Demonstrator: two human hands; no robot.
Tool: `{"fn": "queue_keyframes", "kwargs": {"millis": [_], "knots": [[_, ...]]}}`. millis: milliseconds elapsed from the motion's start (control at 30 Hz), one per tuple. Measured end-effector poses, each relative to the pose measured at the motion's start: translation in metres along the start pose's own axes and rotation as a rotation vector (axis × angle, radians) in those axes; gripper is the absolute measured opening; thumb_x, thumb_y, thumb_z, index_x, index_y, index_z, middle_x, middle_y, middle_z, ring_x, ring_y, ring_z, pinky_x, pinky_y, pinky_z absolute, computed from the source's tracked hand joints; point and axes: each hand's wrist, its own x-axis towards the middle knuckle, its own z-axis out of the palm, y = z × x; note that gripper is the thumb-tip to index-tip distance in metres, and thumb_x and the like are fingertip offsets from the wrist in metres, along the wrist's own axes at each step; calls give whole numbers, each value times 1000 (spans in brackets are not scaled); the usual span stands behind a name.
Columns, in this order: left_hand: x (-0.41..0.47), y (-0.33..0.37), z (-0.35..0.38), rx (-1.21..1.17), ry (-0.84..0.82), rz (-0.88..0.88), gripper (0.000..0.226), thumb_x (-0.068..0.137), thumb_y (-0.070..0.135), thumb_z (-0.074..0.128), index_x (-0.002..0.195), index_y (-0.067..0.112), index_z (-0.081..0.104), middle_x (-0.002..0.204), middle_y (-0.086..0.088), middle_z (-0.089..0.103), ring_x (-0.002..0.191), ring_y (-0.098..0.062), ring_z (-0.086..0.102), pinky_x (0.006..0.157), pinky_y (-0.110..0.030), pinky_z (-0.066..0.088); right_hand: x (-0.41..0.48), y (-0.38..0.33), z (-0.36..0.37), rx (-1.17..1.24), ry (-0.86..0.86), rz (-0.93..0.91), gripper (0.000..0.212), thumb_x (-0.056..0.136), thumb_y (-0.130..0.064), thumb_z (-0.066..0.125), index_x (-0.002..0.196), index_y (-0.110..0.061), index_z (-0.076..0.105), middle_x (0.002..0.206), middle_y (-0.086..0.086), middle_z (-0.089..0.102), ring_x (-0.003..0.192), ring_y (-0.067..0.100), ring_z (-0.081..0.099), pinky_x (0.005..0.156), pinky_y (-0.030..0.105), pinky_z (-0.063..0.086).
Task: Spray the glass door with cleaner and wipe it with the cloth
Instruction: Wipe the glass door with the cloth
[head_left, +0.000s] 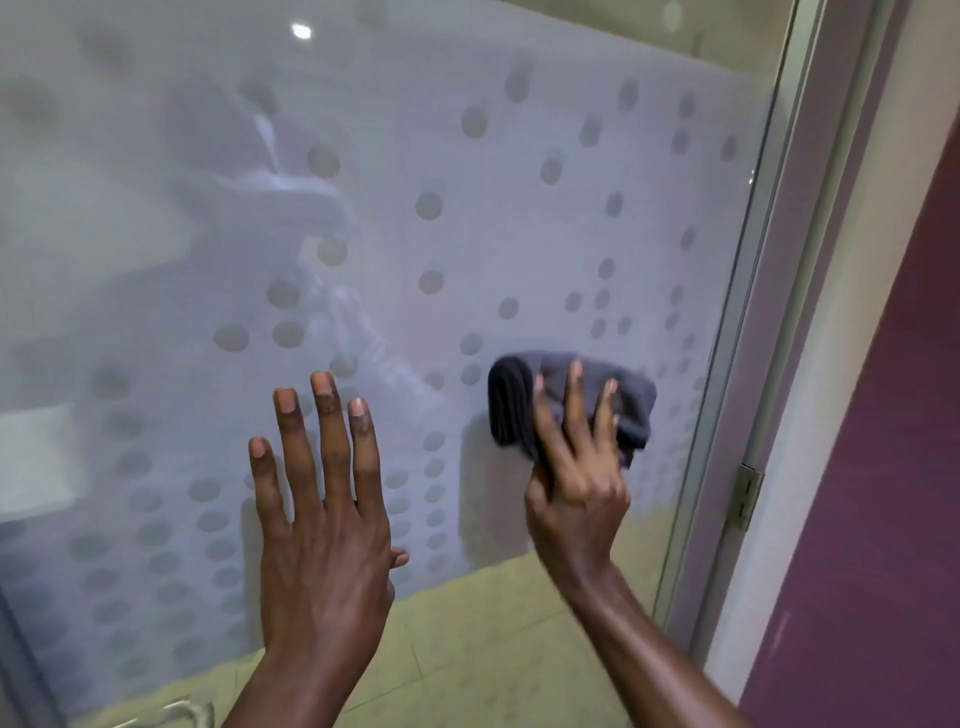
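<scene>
A frosted glass door (467, 218) with a pattern of round dots fills most of the head view. My right hand (574, 483) presses a folded dark grey cloth (519, 400) against the glass at the lower right, fingers spread over the cloth and thumb under it. My left hand (322, 519) lies flat on the glass to the left of the cloth, fingers straight and spread. No spray bottle is in view.
The door's metal frame (748, 312) runs down the right side with a hinge (748, 493) on it. Beyond it stand a pale wall strip and a dark maroon wall (883, 467). A metal handle (187, 714) shows at the bottom left. Yellowish floor shows through the clear lower glass.
</scene>
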Motion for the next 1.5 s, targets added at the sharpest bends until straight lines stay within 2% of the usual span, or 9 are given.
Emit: {"fn": "queue_keyframes", "kwargs": {"millis": [200, 300, 433, 667, 833, 1033, 1200, 1300, 1500], "knots": [[0, -2, -2, 7, -4, -9, 173, 42, 42, 111, 174, -4, 8, 184, -30, -5, 171, -54, -6, 137, -71, 4, 189, 5, -26, 77, 145, 92, 84, 86, 8, 44, 161, -30, 51, 175, 3, 39, 164, 42, 29, 116, 56, 54], [1, -4, -1, 4, 6, -10, 174, 41, 45, 110, 175, -2, 9, 185, -28, -4, 172, -52, -6, 139, -66, 0, 222, 14, -32, 39, 177, 40, 85, 89, 7, 42, 162, -35, 48, 176, -2, 38, 165, 38, 30, 113, 48, 55], [0, -3, -1, 3, 5, -19, 174, 42, 45, 110, 175, -1, 8, 185, -28, -4, 172, -52, -6, 138, -66, 0, 134, 21, -16, 43, 193, -6, 86, 84, 11, 47, 161, -27, 51, 174, 5, 41, 164, 38, 32, 106, 44, 57], [1, 0, -1, 4, 10, -30, 175, 41, 43, 111, 175, -2, 7, 184, -29, -6, 171, -52, -8, 138, -68, 0, -44, 28, 10, -11, -26, 18, 104, 66, 30, 54, 156, -22, 58, 173, 9, 42, 164, 44, 29, 86, 58, 65], [2, -1, -4, 9, -9, -37, 173, 42, 44, 110, 174, -2, 8, 184, -28, -6, 171, -52, -9, 138, -65, -4, 89, 35, -9, -1, 162, 29, 85, 78, 20, 51, 154, -17, 60, 168, 15, 48, 158, 48, 39, 102, 44, 57], [2, -3, -3, 0, -16, -32, 174, 41, 45, 110, 175, -2, 10, 185, -27, -5, 172, -51, -7, 139, -62, -7, 222, 60, -30, -40, 227, 37, 84, 90, 11, 40, 161, -31, 51, 174, 0, 41, 164, 35, 33, 112, 29, 37], [1, -1, -2, 0, -2, -29, 174, 41, 45, 110, 175, -2, 8, 185, -28, -5, 171, -52, -7, 138, -67, -1, 170, 73, -21, -8, 244, 56, 82, 87, 13, 45, 158, -25, 56, 172, 5, 44, 163, 36, 36, 109, 26, 38], [0, 1, -2, -1, 9, -31, 175, 42, 43, 110, 175, -2, 5, 184, -29, -7, 171, -53, -7, 137, -72, 6, 90, 67, -7, 21, 230, 50, 84, 79, 22, 51, 152, -17, 63, 168, 13, 49, 160, 42, 39, 108, 38, 51], [0, 0, -1, -5, 11, -23, 176, 41, 43, 110, 175, -2, 5, 184, -29, -7, 171, -53, -8, 136, -73, 8, -21, 47, 5, 14, 31, 40, 99, 67, 32, 53, 151, -20, 63, 169, 11, 46, 162, 44, 33, 82, 42, 60]]}}
